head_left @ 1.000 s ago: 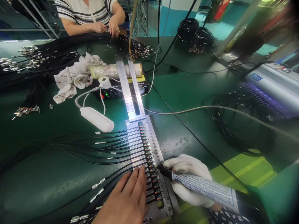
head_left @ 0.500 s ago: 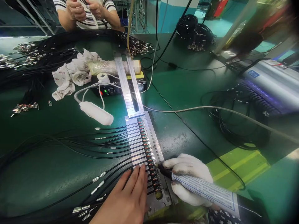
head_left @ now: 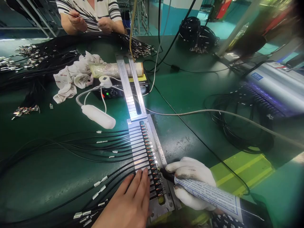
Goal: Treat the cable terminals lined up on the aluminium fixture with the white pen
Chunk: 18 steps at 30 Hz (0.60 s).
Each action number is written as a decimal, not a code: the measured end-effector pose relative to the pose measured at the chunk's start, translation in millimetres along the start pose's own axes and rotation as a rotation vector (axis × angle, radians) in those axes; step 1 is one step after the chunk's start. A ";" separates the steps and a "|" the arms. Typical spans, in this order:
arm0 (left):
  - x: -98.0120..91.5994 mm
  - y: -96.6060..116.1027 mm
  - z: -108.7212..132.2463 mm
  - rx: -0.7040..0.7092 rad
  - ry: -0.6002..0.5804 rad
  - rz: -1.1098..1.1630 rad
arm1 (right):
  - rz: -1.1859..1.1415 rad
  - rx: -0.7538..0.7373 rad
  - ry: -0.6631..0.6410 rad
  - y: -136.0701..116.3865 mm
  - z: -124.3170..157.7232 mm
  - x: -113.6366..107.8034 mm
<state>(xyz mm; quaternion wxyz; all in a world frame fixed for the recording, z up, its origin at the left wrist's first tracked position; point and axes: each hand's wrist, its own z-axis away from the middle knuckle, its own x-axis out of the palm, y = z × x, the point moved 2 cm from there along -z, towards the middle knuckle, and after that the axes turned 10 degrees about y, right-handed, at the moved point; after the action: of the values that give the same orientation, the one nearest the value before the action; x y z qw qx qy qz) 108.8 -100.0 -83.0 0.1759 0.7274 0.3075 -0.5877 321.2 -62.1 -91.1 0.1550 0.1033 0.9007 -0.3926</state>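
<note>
My left hand (head_left: 129,202) is bare and lies flat, fingers stretched out together, pressing black wires (head_left: 114,152) against a slotted metal jig (head_left: 144,148). My right hand (head_left: 190,182) wears a white glove and grips a printed dispensing tube (head_left: 209,194). The tube's black tip touches the row of red-tipped wire ends (head_left: 153,164) held in the jig, near its lower part. Several wires fan out to the left, each with a small metal ferrule.
A white lamp head (head_left: 98,116) on a flexible neck lies left of the jig, with a black controller box (head_left: 121,90), a wrapped roll (head_left: 114,69) and white cloths (head_left: 71,76) behind. Another person in a striped shirt (head_left: 90,12) handles wire bundles at the far edge. Cables and a grey machine (head_left: 275,85) lie right.
My hands have hardly moved; the view shifted slightly. The person opposite lifted both hands from the table and now holds wires at chest height.
</note>
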 end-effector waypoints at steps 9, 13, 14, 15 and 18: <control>-1.7 -0.1 -0.2 0.005 -0.013 -0.001 | 0.004 -0.008 0.003 -0.5 0.7 -0.5; -0.5 -0.7 -0.1 0.013 -0.017 0.000 | -0.001 0.006 -0.003 -0.2 2.4 -1.1; -0.4 -0.7 -0.1 0.015 -0.020 -0.002 | -0.002 0.010 -0.002 -0.2 3.0 -1.3; -0.5 -0.6 -0.1 0.016 -0.020 -0.005 | -0.002 0.012 -0.001 -0.2 3.5 -1.4; -1.9 -0.1 0.6 0.014 -0.030 -0.006 | -0.002 0.005 0.006 -0.6 3.8 -1.5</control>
<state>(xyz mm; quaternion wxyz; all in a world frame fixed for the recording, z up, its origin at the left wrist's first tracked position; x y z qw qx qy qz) 108.1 -100.7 -81.3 0.1736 0.7187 0.3030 -0.6013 323.1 -65.4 -92.6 0.1515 0.1041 0.9003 -0.3946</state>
